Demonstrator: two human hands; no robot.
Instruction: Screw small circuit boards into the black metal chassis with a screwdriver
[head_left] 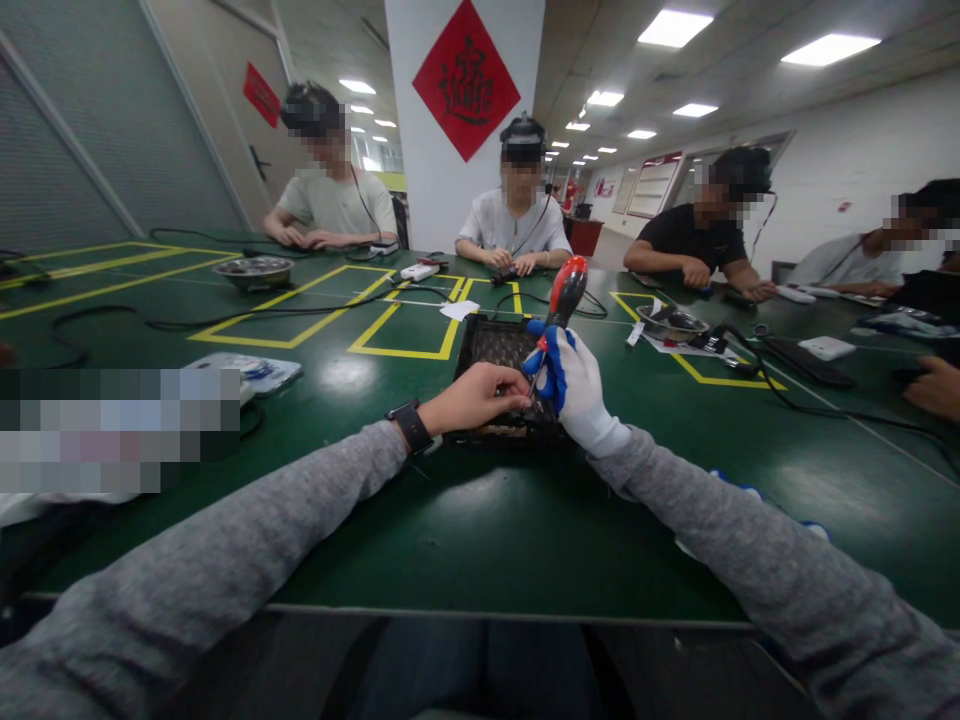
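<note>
A black tray-like case (487,345) lies on the green table, with a dark textured inside. Over its right part, my right hand (574,385), in a white and blue glove, grips a screwdriver (568,290) with a red and black handle. The screwdriver is tilted, its handle up and its shaft pointing down into the case. My left hand (480,400), bare and with a black watch at the wrist, reaches over the case from the left. Its thumb and fingers are pinched together close to the screwdriver's tip; what they hold is too small to tell.
Metal bowls stand at the back left (253,272) and right (673,321). A plastic-wrapped item (262,372) lies left. Cables (330,313) cross the green table (420,560). A blue and white glove (739,487) is partly behind my right forearm. Several people sit around.
</note>
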